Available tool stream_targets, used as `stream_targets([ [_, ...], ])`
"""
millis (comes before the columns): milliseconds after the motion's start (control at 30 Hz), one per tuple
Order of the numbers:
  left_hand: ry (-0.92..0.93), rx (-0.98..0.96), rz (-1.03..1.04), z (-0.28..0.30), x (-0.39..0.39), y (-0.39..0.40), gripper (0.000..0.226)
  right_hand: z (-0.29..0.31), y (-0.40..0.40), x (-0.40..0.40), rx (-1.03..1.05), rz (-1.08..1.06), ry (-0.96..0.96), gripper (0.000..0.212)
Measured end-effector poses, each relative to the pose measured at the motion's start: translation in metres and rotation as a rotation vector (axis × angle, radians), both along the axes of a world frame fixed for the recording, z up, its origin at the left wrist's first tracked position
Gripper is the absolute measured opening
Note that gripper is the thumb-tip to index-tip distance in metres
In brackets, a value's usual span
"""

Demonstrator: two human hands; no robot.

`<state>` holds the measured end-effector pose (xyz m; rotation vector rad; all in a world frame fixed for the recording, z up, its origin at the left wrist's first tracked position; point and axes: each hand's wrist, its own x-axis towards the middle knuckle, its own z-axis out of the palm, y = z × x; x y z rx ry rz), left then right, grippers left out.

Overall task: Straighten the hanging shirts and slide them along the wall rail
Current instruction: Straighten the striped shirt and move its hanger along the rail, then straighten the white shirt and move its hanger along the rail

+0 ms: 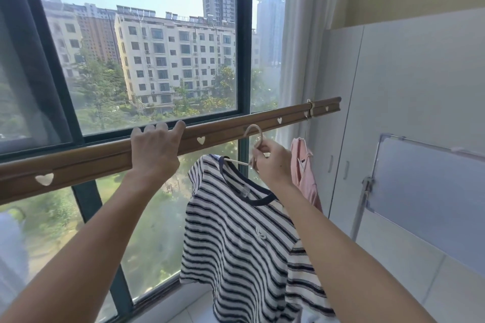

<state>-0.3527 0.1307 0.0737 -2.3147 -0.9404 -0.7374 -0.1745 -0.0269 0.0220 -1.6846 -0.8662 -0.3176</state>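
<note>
Both arms raised, forearms bare.
Left hand (154, 151) grips the rail (223, 131), fingers curled over it; right hand (271, 162) pinches the hanger (253, 130) neck.

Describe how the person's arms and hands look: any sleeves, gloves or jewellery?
Both forearms are bare as far as the frame shows; no sleeves appear. The left hand and right hand wear no gloves, and no rings, watch or bracelet can be seen on fingers or wrists.

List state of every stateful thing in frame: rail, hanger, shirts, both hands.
rail: mounted across the window, left hand on top
hanger: hooked on rail, right hand pinching its neck
striped shirt: hanging on hanger, tilted
pink garment: hanging further right, untouched
left hand: gripping rail
right hand: holding hanger
</note>
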Motion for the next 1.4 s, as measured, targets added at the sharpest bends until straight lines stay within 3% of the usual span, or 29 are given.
stream_targets([
  [300,-0.066,0.055,-0.005,-0.004,0.0,0.002,0.039,-0.004,0.02,0.02,0.009,-0.037,-0.069,0.008],
  [700,-0.08,0.07,0.016,-0.008,0.0,0.012,0.037,-0.025,0.047,0.033,-0.154,0.027,0.07,0.007],
  [1000,-0.067,0.034,0.025,-0.006,0.003,0.012,0.043,-0.017,0.044,0.032,-0.246,-0.029,0.097,0.02],
  [1200,0.021,-0.035,0.06,-0.002,0.006,0.005,0.062,-0.007,0.029,0.013,-0.191,0.106,0.08,0.028],
  [1300,0.049,-0.128,-0.006,0.001,0.001,0.006,0.076,-0.007,0.03,-0.003,-0.198,0.199,0.076,0.032],
  [1400,-0.034,-0.153,-0.21,-0.001,-0.018,0.002,0.076,-0.009,0.039,-0.026,-0.206,0.303,0.082,0.028],
])
